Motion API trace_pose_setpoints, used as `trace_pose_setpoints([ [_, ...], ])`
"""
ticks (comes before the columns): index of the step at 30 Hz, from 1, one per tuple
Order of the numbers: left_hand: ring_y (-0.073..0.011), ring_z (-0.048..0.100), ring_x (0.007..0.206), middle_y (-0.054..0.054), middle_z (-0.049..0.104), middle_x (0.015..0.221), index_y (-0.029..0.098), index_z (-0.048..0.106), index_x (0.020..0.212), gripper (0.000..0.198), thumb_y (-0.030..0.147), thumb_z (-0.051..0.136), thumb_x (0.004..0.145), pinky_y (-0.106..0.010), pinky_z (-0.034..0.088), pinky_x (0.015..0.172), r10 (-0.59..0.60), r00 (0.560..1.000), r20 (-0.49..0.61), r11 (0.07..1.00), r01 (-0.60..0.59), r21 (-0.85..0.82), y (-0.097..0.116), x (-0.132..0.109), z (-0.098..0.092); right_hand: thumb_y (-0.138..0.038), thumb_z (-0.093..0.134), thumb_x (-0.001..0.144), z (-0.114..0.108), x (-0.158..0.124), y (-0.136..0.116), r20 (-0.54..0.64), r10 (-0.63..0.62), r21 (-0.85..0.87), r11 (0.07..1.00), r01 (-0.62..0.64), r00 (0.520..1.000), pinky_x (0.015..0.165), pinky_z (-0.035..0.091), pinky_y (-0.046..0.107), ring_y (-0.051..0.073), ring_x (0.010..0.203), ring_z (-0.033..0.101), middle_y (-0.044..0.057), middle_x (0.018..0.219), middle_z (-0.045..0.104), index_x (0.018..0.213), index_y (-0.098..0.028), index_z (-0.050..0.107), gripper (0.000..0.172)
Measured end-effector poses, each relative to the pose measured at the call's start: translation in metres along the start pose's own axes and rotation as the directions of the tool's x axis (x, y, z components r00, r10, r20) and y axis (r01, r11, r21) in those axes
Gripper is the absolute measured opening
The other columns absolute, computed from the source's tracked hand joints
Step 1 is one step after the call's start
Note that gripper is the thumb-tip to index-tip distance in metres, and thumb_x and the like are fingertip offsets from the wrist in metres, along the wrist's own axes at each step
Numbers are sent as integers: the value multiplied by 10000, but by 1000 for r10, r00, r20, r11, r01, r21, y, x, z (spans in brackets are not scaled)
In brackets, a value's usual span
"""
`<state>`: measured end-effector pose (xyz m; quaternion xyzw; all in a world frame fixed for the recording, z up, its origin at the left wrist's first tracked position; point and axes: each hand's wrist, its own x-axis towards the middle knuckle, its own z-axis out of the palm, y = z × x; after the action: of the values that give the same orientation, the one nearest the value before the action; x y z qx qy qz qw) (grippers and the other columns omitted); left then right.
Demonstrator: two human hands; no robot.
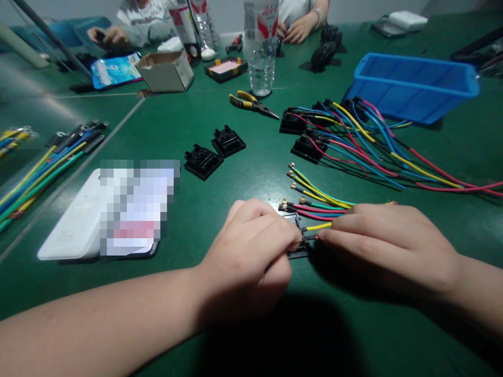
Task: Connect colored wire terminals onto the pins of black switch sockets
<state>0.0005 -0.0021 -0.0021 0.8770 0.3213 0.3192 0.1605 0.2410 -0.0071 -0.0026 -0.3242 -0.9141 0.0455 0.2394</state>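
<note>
My left hand (251,251) is closed around a small black connector housing (299,250) low on the green table. My right hand (389,243) pinches a wire (319,226) with a yellow end and holds it against the housing. Several loose coloured wires with brass terminals (314,201) lie just behind my fingers. Two empty black housings (214,152) sit farther back at the centre left.
Finished housings with long coloured wires (353,141) fan out at the right, before a blue plastic bin (412,86). Pliers (251,103), a water bottle (260,47) and a cardboard box (167,70) stand behind. A phone (102,214) lies left; other people's hands (301,29) work at the far edge.
</note>
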Motion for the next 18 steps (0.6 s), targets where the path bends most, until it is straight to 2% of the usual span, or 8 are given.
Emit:
trace_pose_setpoints([
  [4, -152, 553, 766, 36, 701, 760, 206, 518, 779, 233, -23, 502, 741, -342, 407, 741, -4, 1000, -6, 1000, 4, -7, 1, 1, 0, -239, 378, 1018, 0, 0, 0, -1, 13, 17, 1000, -13, 1000, 607, 419, 262, 125, 678, 616, 38, 841, 717, 992, -207, 675, 299],
  [11, -157, 553, 774, 26, 702, 768, 205, 527, 768, 221, -12, 495, 753, -344, 408, 739, -10, 1000, 1, 1000, 10, -7, 1, 2, -1, -338, 298, 1040, 1, 4, -2, 30, 94, 37, 995, -95, 995, 563, 408, 269, 119, 623, 605, 30, 767, 704, 898, -209, 689, 435],
  [18, -157, 549, 783, 35, 712, 777, 211, 527, 767, 221, -8, 491, 761, -343, 407, 750, -12, 1000, 5, 1000, 12, -10, 1, 1, -1, -343, 305, 1034, 2, 3, -3, 30, 122, 48, 991, -123, 992, 557, 412, 278, 127, 631, 609, 36, 781, 708, 889, -215, 699, 438],
])
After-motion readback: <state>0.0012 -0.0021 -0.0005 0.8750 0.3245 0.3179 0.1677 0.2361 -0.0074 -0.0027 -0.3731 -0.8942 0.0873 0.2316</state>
